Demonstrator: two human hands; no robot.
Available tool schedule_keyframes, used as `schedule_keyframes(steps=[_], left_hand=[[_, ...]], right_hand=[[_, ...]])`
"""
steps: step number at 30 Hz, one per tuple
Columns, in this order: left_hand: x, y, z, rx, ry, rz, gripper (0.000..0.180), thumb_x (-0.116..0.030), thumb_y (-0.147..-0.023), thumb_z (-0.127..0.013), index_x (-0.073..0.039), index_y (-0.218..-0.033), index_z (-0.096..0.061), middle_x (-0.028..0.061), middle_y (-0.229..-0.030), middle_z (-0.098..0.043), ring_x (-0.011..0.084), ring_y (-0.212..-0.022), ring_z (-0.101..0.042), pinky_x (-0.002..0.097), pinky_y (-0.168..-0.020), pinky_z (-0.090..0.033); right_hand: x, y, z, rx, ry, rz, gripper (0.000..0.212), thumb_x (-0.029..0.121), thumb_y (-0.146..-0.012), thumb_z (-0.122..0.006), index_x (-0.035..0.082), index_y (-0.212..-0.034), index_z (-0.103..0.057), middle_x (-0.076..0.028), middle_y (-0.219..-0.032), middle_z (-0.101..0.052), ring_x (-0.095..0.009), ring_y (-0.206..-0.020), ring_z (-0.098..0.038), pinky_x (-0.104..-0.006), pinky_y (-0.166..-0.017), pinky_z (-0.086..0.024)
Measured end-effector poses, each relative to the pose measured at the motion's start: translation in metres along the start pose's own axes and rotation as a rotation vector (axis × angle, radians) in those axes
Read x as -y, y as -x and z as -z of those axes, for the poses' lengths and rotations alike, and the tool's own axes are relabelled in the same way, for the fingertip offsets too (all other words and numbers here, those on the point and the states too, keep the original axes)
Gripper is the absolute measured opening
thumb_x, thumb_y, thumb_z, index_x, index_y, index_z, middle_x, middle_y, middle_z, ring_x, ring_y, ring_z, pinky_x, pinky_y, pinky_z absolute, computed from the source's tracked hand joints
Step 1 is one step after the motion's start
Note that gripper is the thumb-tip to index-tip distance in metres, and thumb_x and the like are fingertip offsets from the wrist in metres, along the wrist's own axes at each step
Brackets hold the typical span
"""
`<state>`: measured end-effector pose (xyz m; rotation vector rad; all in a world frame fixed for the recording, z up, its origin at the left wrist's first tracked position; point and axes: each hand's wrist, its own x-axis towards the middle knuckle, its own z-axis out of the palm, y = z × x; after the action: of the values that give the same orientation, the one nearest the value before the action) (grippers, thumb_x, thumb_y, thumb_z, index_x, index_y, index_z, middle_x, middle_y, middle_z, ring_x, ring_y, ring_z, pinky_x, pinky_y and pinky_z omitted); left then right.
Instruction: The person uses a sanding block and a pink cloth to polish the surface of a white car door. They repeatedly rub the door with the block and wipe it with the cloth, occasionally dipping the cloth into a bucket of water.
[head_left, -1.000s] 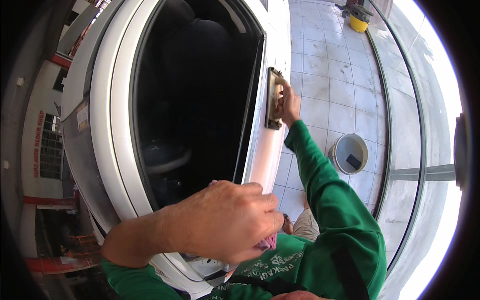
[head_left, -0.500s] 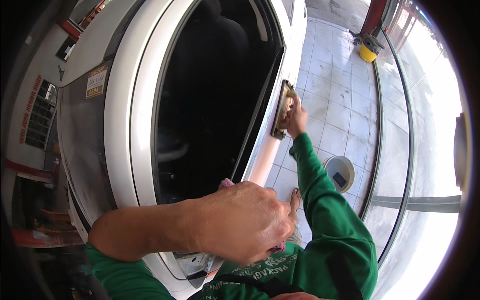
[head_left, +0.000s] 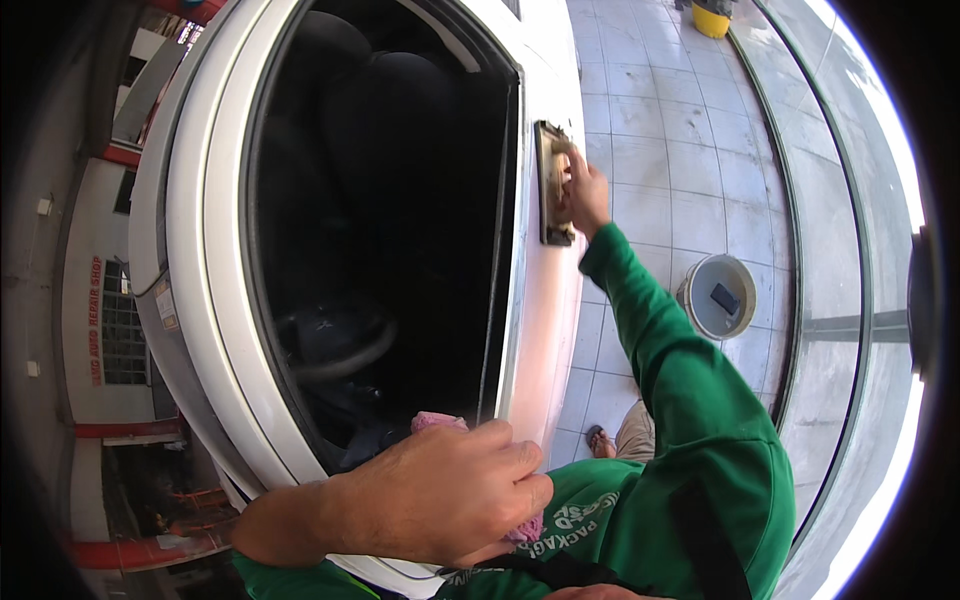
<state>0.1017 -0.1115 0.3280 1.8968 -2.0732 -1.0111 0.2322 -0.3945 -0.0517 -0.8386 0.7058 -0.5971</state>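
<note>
My right hand [head_left: 587,192] is closed around a long hand sanding block [head_left: 548,190] with clamps at its ends. The block lies against the white car door [head_left: 545,270], just outside the window's lower edge. A smooth pinkish patch [head_left: 540,350] covers the door on my side of the block. Close in front of my body, my left hand [head_left: 440,490] is clenched on a pink cloth [head_left: 438,421]. The cloth pokes out at both ends of the fist; its middle is hidden. That hand is over the front end of the window.
Right of the car stands a white bucket [head_left: 690,300] with water and a dark block [head_left: 725,297] inside. A yellow bucket [head_left: 711,20] is farther off, by the glass wall [head_left: 830,250]. My sandalled foot [head_left: 600,442] rests on the tiled floor [head_left: 640,180].
The whole view has shifted, bringing the car and bucket to new places in it. My right hand still holds the sanding block against the door, and my left fist keeps the pink cloth.
</note>
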Motion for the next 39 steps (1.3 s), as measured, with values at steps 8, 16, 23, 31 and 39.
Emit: schedule_keyframes(steps=[8,16,23,31,39], left_hand=[[0.004,-0.006,0.000,0.018,-0.100,0.080,0.021,-0.018,-0.077,-0.084,-0.004,-0.086,-0.071,0.0080,-0.092,-0.070,0.0251,-0.077,-0.067,0.0375,-0.064,-0.057],[0.005,-0.011,0.008,0.050,-0.067,0.134,0.025,-0.018,-0.073,-0.087,-0.004,-0.083,-0.070,0.0094,-0.095,-0.073,0.0268,-0.081,-0.070,0.0372,-0.068,-0.060],[0.005,-0.013,0.000,0.029,-0.084,0.141,0.027,-0.018,-0.069,-0.089,-0.004,-0.082,-0.070,0.0090,-0.096,-0.074,0.0262,-0.083,-0.071,0.0365,-0.067,-0.060],[0.001,-0.013,0.001,0.022,-0.093,0.146,0.026,-0.018,-0.067,-0.088,-0.005,-0.081,-0.070,0.0074,-0.095,-0.074,0.0253,-0.083,-0.070,0.0362,-0.067,-0.060],[-0.002,-0.008,0.000,0.040,-0.093,0.119,0.025,-0.018,-0.073,-0.087,-0.003,-0.085,-0.071,0.0089,-0.095,-0.074,0.0260,-0.082,-0.070,0.0368,-0.068,-0.060]], right_hand=[[-0.056,0.175,0.022,-0.026,0.069,-0.102,0.050,0.050,-0.107,-0.063,0.001,-0.095,-0.062,-0.003,-0.068,-0.056,-0.012,-0.051,-0.051,-0.0309,-0.043,-0.041],[-0.026,0.000,0.024,-0.140,0.330,0.016,0.061,0.052,-0.106,-0.061,-0.009,-0.106,-0.065,-0.017,-0.073,-0.067,-0.025,-0.060,-0.065,-0.0433,-0.056,-0.054],[-0.045,0.183,0.019,-0.108,0.298,0.009,0.072,0.055,-0.104,-0.063,-0.016,-0.118,-0.065,-0.027,-0.083,-0.071,-0.035,-0.072,-0.072,-0.0457,-0.069,-0.057],[0.009,-0.021,0.006,-0.181,0.253,-0.050,0.069,0.053,-0.105,-0.059,-0.014,-0.120,-0.065,-0.027,-0.084,-0.074,-0.037,-0.080,-0.077,-0.0482,-0.067,-0.061],[-0.039,0.162,0.016,-0.072,0.380,-0.080,0.063,0.051,-0.105,-0.063,-0.012,-0.108,-0.068,-0.037,-0.096,-0.071,-0.046,-0.097,-0.073,-0.0506,-0.087,-0.054]])
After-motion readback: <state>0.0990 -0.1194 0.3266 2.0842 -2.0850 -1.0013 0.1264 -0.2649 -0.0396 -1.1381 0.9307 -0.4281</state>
